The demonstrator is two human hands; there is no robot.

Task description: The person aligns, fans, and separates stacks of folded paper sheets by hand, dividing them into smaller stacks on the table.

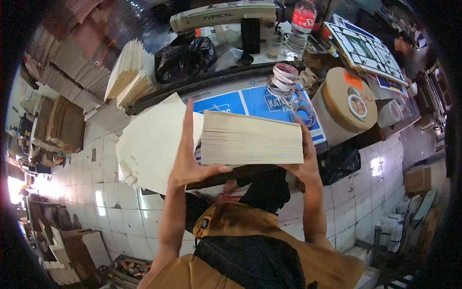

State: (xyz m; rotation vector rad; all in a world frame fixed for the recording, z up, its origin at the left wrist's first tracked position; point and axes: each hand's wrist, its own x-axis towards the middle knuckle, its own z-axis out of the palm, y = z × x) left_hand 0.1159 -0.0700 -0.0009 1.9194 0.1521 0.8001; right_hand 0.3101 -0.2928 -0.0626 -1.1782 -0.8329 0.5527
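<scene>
In front of the blue printed sheet, the right hand has its grip around a blocky, finely layered cream paper stack; the left hand spreads wide, contact unclear. The stack partly hides the sheet.

Both hands flank a thick paper stack before a blue printed sheet.

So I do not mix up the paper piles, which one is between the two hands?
The squared stack, between left hand and right hand; its edges align, unlike the spread sheets at left and fanned bundles farther back.
</scene>
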